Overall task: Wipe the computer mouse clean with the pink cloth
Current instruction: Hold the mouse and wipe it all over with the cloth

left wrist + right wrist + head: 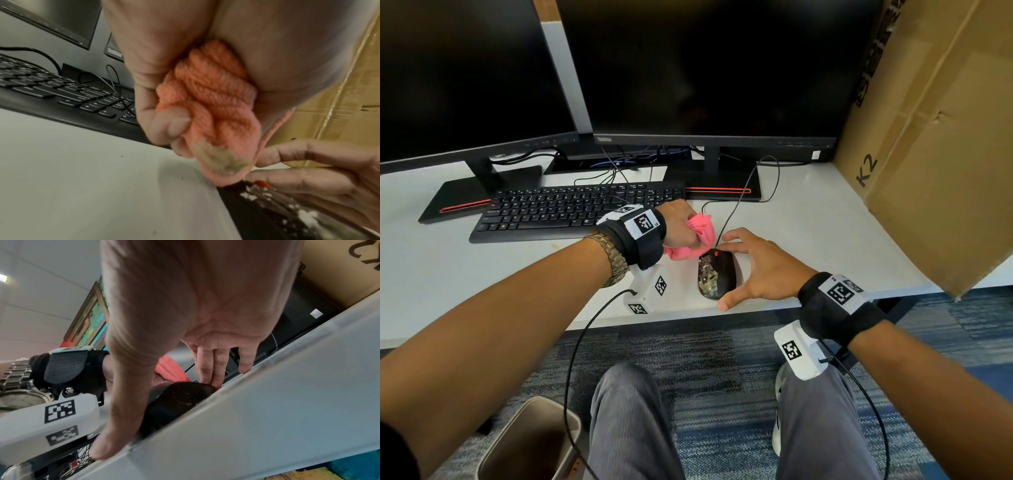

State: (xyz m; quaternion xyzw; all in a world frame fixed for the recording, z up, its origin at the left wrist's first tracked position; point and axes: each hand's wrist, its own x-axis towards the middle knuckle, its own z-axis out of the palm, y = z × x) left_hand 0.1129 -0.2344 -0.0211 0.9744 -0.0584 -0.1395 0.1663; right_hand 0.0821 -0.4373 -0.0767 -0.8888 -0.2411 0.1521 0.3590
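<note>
While mouse (717, 275) nears desk edge (661, 317), floor beyond.

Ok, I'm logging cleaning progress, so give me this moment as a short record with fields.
left hand: left hand grips the bunched pink cloth, its lower tip at the mouse's front end
cloth state: greyish-yellow smear on the tip
right hand: right hand open, fingers straight, steadying the mouse from its right side
mouse: black corded mouse on the white desk, still blotched with pale residue
nearby: keyboard, two dark monitors

Mouse (287, 211) cut off by frame edge, left monitor (465, 75) cropped, keyboard (571, 209) legends unreadable
</note>
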